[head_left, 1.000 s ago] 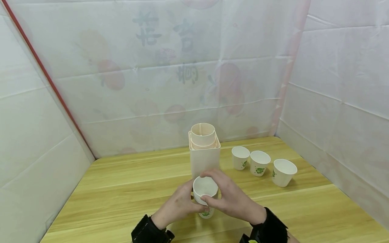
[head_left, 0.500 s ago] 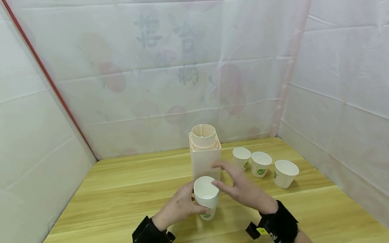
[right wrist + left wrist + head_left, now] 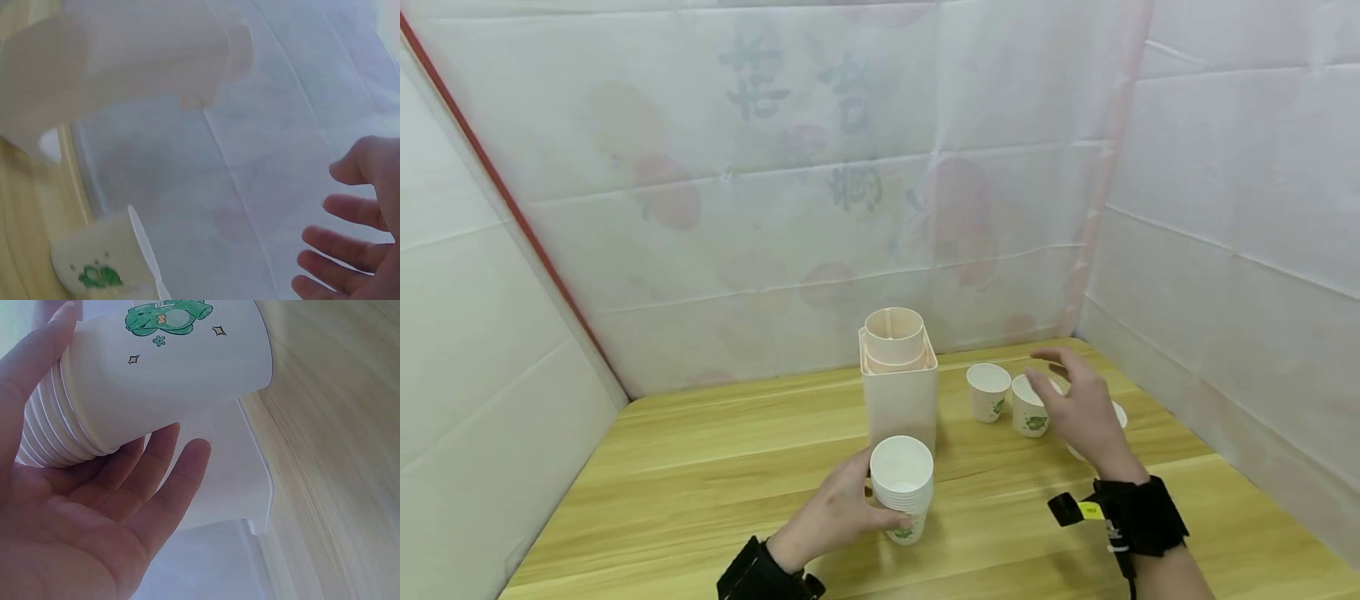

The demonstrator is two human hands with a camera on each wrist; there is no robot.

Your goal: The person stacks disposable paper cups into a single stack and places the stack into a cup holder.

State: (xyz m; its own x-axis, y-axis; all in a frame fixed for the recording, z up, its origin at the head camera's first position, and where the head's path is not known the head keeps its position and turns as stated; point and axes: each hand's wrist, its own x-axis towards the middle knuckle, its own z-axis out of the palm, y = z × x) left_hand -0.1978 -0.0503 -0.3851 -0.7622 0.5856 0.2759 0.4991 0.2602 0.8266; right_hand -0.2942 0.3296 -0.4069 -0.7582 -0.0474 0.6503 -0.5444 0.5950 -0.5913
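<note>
My left hand holds an upright stack of nested white paper cups near the front middle of the table. In the left wrist view, thumb and fingers curl round the stacked cups, and a green cartoon print shows on the outermost one. My right hand is over the right side of the table with its fingers spread and nothing in them. Below and beside it stand a left paper cup, a middle paper cup, partly covered, and a right paper cup, mostly hidden behind the hand.
A tall cream square container with a round tube rising from its top stands just behind the stack. The wood-grain table is bounded by white sheet walls at the back and sides.
My right hand has let go of the cup stack's rim and moved right and away, over the separate cups. The left hand stays round the stack.
</note>
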